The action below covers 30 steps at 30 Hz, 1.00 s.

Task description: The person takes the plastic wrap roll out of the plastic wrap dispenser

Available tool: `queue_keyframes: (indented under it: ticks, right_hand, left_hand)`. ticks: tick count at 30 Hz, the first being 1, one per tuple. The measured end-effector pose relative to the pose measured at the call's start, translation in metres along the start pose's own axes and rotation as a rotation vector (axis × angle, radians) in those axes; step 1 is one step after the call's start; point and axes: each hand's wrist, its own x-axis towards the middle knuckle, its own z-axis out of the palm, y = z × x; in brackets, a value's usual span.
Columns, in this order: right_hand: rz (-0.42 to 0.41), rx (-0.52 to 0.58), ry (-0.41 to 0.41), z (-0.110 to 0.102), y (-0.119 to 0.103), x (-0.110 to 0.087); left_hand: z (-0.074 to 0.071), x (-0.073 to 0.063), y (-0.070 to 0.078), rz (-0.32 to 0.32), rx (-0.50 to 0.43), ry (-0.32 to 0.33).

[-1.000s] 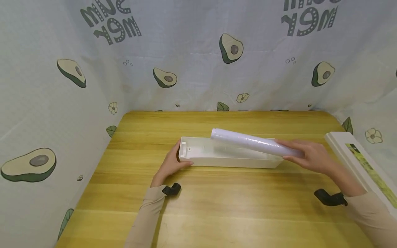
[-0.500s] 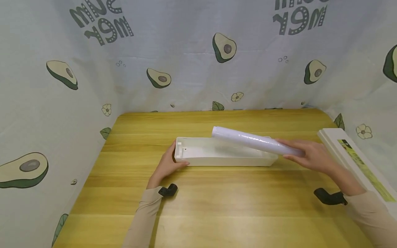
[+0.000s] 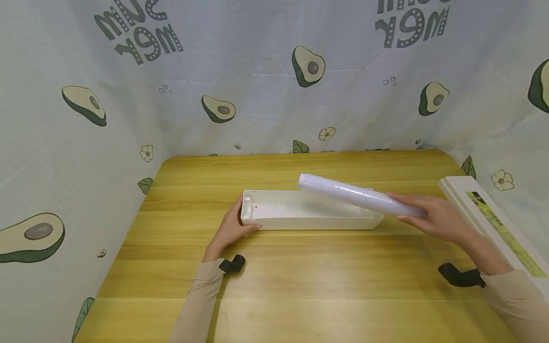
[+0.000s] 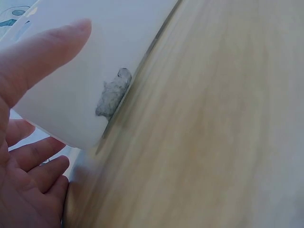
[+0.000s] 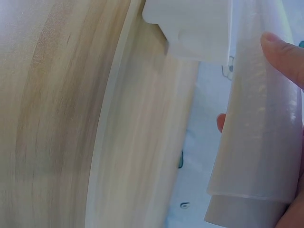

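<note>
A long white plastic box (image 3: 313, 224) lies open-topped on the table, its inside showing a small fitting at the left end. My left hand (image 3: 229, 231) grips that left end, thumb on the front wall; the left wrist view shows the thumb (image 4: 47, 54) across the white wall, near a grey patch (image 4: 114, 95) at its lower edge. Tilted above the box's right half is a shiny roll of clear film (image 3: 343, 190), left end higher. My right hand (image 3: 442, 219) holds the roll's right end, thumb and fingers on either side of it.
A long white lid-like piece (image 3: 459, 190) with a yellow-green label (image 3: 502, 228) lies at the table's right edge. Avocado-printed cloth (image 3: 266, 47) hangs behind and at both sides of the wooden table (image 3: 326, 286).
The roll has shifted slightly to the right over the box, along with my right hand. My left hand keeps its grip on the box end. The head view has turned a little.
</note>
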Motion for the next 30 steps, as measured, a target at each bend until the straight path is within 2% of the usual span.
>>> queue_keyframes:
  ticks: [12,30]
  right_hand:
    - [0.01,-0.044,0.019,-0.006,0.002,-0.01]
    - [0.039,-0.064,0.001,-0.015,0.006,-0.02]
  left_hand:
    - [0.0,-0.002,0.002,-0.001,0.005,-0.007]
    - [0.0,-0.002,0.001,-0.008,0.001,0.001]
